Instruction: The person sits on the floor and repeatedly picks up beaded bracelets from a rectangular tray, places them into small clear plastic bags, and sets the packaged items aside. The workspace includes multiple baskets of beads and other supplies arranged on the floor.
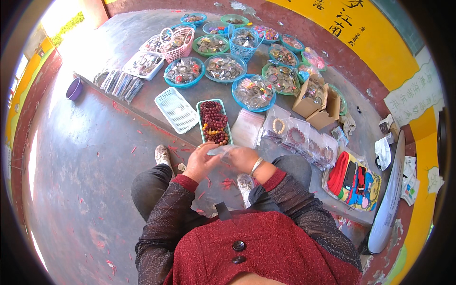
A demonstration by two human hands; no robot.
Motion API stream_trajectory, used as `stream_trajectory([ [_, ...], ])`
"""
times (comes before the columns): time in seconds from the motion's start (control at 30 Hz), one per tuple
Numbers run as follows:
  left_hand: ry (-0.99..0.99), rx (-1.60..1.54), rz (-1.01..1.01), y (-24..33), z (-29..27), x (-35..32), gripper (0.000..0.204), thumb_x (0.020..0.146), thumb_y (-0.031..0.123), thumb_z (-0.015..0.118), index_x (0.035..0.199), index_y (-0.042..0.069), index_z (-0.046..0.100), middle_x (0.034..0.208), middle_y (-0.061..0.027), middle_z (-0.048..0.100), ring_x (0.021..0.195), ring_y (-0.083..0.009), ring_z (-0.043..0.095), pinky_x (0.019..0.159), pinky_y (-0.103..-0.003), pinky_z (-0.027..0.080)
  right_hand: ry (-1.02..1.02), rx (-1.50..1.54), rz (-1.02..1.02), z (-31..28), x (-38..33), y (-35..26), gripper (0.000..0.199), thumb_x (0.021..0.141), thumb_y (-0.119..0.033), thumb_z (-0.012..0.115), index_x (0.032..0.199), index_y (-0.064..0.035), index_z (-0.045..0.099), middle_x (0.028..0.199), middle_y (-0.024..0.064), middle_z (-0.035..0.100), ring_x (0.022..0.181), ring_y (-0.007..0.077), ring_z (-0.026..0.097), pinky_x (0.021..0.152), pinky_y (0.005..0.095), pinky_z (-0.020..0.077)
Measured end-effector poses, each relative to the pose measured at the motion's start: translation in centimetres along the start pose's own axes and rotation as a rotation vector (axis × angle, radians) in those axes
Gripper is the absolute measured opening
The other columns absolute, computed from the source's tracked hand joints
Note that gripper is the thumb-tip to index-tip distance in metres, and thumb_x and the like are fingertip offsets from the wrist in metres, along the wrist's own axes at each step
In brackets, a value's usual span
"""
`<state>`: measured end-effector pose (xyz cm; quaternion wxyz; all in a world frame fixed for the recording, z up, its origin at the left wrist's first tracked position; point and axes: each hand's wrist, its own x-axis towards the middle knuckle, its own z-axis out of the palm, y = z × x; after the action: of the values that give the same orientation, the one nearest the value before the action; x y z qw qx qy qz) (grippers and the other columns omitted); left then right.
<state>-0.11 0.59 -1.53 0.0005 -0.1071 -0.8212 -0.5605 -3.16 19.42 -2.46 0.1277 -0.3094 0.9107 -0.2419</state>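
Handling a clear bag beside the bead tray

Working at the middle of the frame, the left hand (198, 161) and the right hand (244, 159) meet over a clear plastic bag (221, 150); it lies between them, just below the mint tray (229, 130) of dark red and amber bead bracelets (213, 118). The left thumb and fingers look pinched together on the bag's near side; the right fingers are curled toward it but partly hidden, so I cannot tell whether they grip it or stand apart; nor can I tell whether anything is inside.

The step in hand seems to be readying or opening the bag, judging by the flat clear sleeves (247, 127) stacked right of the tray and the bagged bracelets (297, 137) right of centre; if so, the next move calls for a parted mouth, one hand keeping the thin film steady, the other free for a bracelet; should the bag already be filled, it would call for closing the mouth instead; slippery film could cling to itself, so a light, separate hold on each layer would help.
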Motion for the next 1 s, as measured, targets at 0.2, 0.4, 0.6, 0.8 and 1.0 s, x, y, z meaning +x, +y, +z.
stream_trajectory([
  [0.2, -0.11, 0.102, -0.042, -0.2, 1.1, -0.9, 0.028, 0.076, 0.016, 0.059, 0.099, -0.001, 0.06, 0.095, -0.0186, 0.061, 0.088, -0.0281, 0.061, 0.073, -0.034, 0.049, 0.058, 0.016, -0.14, 1.7, -0.5, -1.5, 0.015, 0.076, -0.009, 0.049, 0.086, -0.0022, 0.058, 0.083, 0.0173, 0.061, 0.079, 0.0344, 0.059, 0.07, 0.0408, 0.0475],
  [0.4, 0.076, 0.261, -0.173, -1.4, 1.2, -0.7, 0.022, 0.076, 0.017, 0.056, 0.092, 0.002, 0.063, 0.084, -0.0195, 0.062, 0.08, -0.0341, 0.061, 0.072, -0.039, 0.048, 0.097, -0.158, -0.31, 2.2, -0.6, -1.7, 0.009, 0.074, -0.01, 0.049, 0.077, -0.0048, 0.055, 0.079, 0.0099, 0.056, 0.079, 0.028, 0.058, 0.068, 0.0368, 0.0482],
  [0.6, 0.152, 0.295, -0.129, -2.3, 0.0, -0.2, 0.02, 0.079, 0.014, 0.053, 0.091, 0.003, 0.064, 0.084, -0.0192, 0.063, 0.081, -0.0344, 0.06, 0.072, -0.039, 0.048, 0.126, -0.135, -0.375, 1.7, -0.1, -2.5, 0.013, 0.076, -0.014, 0.053, 0.083, -0.0047, 0.058, 0.086, 0.0089, 0.059, 0.082, 0.0261, 0.058, 0.068, 0.0344, 0.0486],
  [0.8, 0.161, 0.407, -0.172, -1.9, -2.0, 0.1, 0.02, 0.081, 0.018, 0.051, 0.087, 0.005, 0.065, 0.082, -0.0185, 0.062, 0.08, -0.0345, 0.06, 0.073, -0.041, 0.047, 0.568, 0.249, -0.237, -1.8, 3.4, -0.8, 0.021, 0.078, -0.02, 0.058, 0.093, -0.005, 0.061, 0.093, 0.0114, 0.061, 0.087, 0.0279, 0.059, 0.073, 0.0347, 0.0478],
  [1.0, 0.033, 0.394, -0.165, -1.8, -1.3, -0.1, 0.019, 0.08, 0.012, 0.054, 0.091, 0.002, 0.064, 0.083, -0.0186, 0.063, 0.08, -0.0336, 0.061, 0.072, -0.037, 0.048, 0.205, 0.084, 0.079, 0.2, 10.6, 8.1, 0.032, 0.073, -0.023, 0.055, 0.1, -0.0059, 0.061, 0.098, 0.0179, 0.06, 0.093, 0.0324, 0.057, 0.082, 0.0389, 0.0451],
])
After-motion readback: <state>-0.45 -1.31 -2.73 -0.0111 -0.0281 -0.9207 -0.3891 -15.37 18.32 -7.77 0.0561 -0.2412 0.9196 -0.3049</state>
